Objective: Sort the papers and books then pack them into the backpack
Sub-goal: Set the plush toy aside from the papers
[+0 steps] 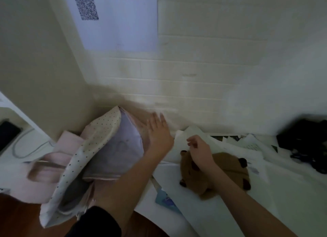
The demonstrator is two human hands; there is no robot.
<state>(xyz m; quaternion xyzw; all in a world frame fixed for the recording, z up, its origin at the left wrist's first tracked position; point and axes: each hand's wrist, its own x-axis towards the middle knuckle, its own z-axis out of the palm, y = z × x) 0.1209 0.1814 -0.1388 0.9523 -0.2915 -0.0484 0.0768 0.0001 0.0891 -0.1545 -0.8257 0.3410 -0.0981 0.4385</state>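
Observation:
A pink backpack with a white dotted lining stands open at the left of the table. White papers stick out of its opening. My left hand lies flat against the right side of those papers, fingers spread. My right hand hovers over loose white papers on the table, its fingers loosely curled with thumb and forefinger near each other; nothing shows between them.
A brown plush toy lies under my right forearm. A black object sits at the far right. A blue-covered item peeks out from under a white sheet. A phone and cable lie at the left.

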